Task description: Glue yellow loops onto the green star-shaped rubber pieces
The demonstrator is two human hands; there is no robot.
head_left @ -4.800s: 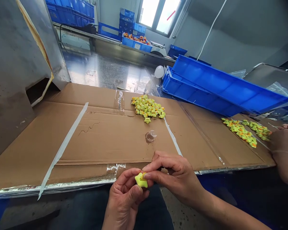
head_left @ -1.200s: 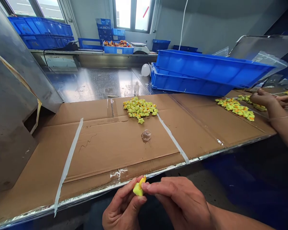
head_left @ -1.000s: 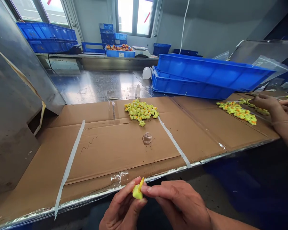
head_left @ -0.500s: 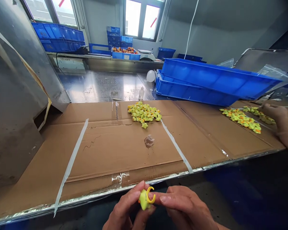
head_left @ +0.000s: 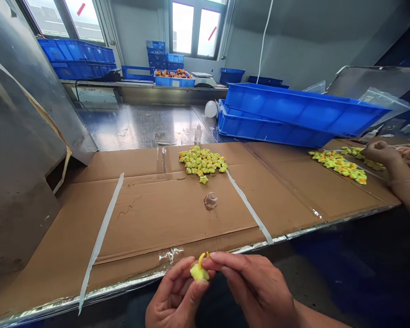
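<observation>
Piece (head_left: 198, 273) — between left fingers (head_left: 193, 294), against right fingers (head_left: 227, 259)

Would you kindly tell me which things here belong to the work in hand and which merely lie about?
Likely in use: yellow-green piece, held in the left hand; its yellow loop, at the right hand; pile of pieces; perhaps clear cup.

Seemingly just lying about: blue crates, scale, plastic bag.
</observation>
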